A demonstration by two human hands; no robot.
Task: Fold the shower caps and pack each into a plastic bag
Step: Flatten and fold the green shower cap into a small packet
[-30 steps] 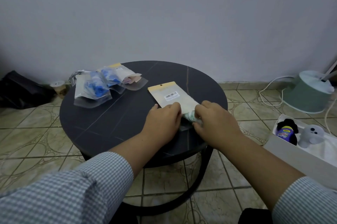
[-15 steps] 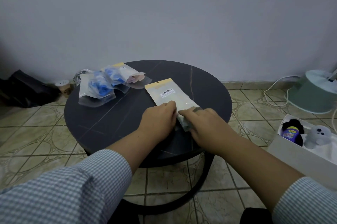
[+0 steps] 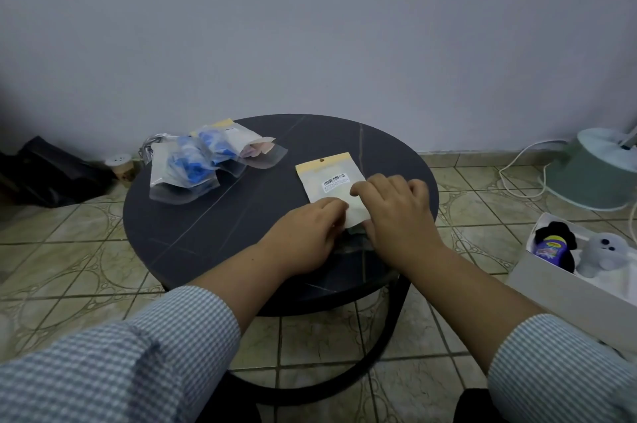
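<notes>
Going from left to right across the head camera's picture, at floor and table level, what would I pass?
Black bag on the floor → packed bags with blue caps → plastic bag with the barcode → green lamp base.

Both hands — left hand [image 3: 308, 233], right hand [image 3: 396, 215] — on plastic bag [image 3: 331, 181]

The right hand [image 3: 396, 212] covers the plastic bag's [image 3: 332, 186] near end; the barcode label's [image 3: 334, 180] print is too small to read.

Both my forearms reach forward, sleeves pushed back. My left hand [image 3: 306, 233] lies knuckles-up, fingers curled; my right hand [image 3: 396, 212] arches, fingers spread forward.
</notes>
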